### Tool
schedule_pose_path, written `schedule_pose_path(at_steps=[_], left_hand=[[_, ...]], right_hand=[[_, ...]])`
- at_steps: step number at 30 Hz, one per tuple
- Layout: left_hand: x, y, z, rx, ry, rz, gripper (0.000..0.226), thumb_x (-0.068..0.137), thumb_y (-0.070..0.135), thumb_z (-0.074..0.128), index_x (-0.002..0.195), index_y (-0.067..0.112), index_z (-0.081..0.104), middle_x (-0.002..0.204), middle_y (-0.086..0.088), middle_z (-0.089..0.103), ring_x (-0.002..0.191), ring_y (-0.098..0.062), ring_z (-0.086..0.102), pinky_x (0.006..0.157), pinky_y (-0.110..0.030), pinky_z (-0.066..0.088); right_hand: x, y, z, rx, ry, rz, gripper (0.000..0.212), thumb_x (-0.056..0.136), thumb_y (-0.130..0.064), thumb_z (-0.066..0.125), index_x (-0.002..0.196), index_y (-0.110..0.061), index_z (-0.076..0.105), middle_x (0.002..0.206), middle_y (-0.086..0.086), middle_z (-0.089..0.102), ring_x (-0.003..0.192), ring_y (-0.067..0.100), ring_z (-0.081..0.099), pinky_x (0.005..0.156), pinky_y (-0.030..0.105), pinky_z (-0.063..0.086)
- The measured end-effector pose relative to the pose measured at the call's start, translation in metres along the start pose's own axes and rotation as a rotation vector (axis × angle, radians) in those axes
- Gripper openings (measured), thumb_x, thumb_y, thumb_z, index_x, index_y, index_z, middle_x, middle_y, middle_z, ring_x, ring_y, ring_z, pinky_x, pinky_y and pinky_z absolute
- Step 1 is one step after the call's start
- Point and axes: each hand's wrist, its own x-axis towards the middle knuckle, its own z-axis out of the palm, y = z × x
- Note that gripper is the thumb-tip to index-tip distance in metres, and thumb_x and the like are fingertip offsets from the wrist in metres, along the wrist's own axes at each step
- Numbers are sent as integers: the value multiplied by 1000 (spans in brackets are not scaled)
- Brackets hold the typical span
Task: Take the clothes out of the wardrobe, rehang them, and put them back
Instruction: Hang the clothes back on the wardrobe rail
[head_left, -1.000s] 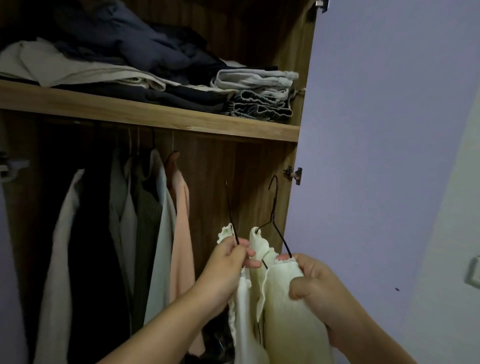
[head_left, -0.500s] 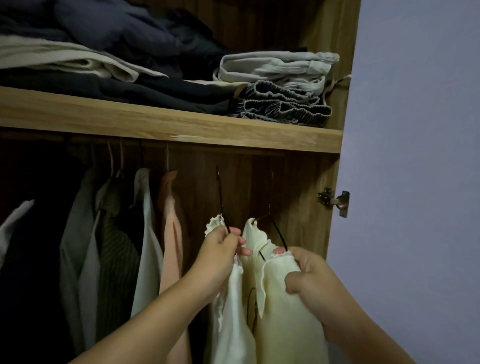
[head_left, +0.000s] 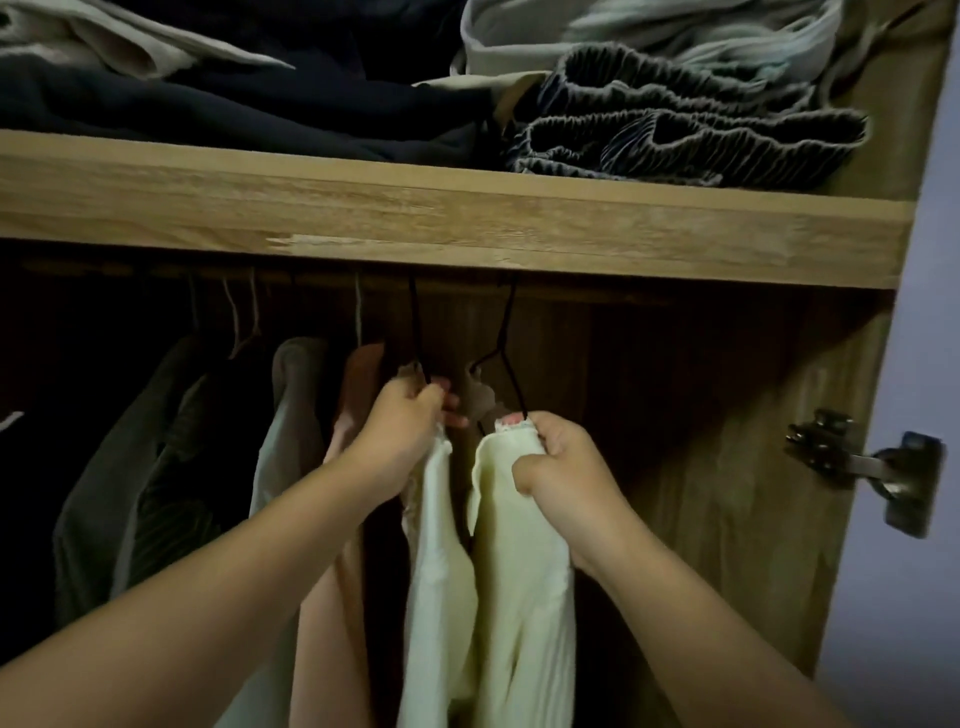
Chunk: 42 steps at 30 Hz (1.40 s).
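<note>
Both arms reach up under the shelf (head_left: 467, 223); left hand (head_left: 402, 431) pinches one black hanger (head_left: 415, 332), right hand (head_left: 563, 467) grips the cream top (head_left: 519, 597).

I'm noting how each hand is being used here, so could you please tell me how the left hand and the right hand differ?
The left hand sits slightly higher and nearer the hanging pink garment; the right hand is lower, toward the wardrobe's hinge side. The left hand's grip closes around one black hanger wire with cream fabric; the right hand bunches the frilled edge of the cream garment beside the other hanger. Both hold something below the wooden shelf.
</note>
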Motion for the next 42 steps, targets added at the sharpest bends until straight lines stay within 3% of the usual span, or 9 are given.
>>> schedule_pose_path(at_steps=[6,13,19,23,28,31,34,37,42], left_hand=[[55,-3,6,8,129,-5,16,97,5,36,89,6,50,72,-6,55,37,-3,58,47,-19,43],[95,-12,-4,4,232,-91,21,97,10,43,113,-1,50,73,-8,57,40,-9,61,36,-17,43],[81,-22,-1,115,185,-110,37,95,-2,35,132,2,41,84,-14,58,56,-21,57,48,-28,52],[69,-20,-16,123,156,-52,50,90,-10,40,138,3,33,94,-18,54,60,-19,55,40,-19,47],[18,-7,-35,351,1,-6,42,87,1,56,128,0,47,110,-11,61,92,-16,61,61,-8,50],[-20,10,-42,455,-72,11,23,93,11,52,115,11,57,106,2,59,91,-5,55,70,-4,40],[-54,16,-56,597,-125,-14,39,94,21,51,132,19,47,136,2,47,123,-12,45,88,-18,33],[-87,16,-69,657,-199,-7,37,93,24,52,130,24,49,137,2,45,120,-13,48,89,-21,37],[-128,-12,-96,762,-254,-6,39,92,29,52,131,27,46,134,5,49,117,-9,51,90,-19,41]], right_hand=[[63,11,2,56,-68,-29,32,83,11,40,89,-15,56,66,-4,48,56,7,43,43,11,33],[100,23,17,-2,-126,-17,42,87,10,39,121,-9,54,75,-8,46,61,-1,39,42,4,30],[92,34,29,-51,-156,-8,30,85,8,41,100,-15,52,68,-9,40,57,2,36,39,8,29],[79,30,28,-83,-117,10,30,88,0,44,110,-17,56,83,-1,53,68,9,47,52,17,32],[41,24,29,-189,-149,41,61,92,-5,46,144,-29,28,130,4,48,108,20,54,81,28,48],[9,27,35,-280,-169,64,62,93,-13,50,146,-29,22,129,1,48,104,16,55,82,27,50],[-25,33,41,-398,-159,103,66,93,-21,53,147,-29,16,136,-1,42,116,16,51,92,31,48],[-61,39,46,-509,-159,138,73,92,-24,55,149,-30,9,147,-3,31,131,18,40,106,34,40],[-109,43,56,-694,-336,196,60,95,-28,49,148,-29,20,148,-5,30,134,14,34,111,32,33]])
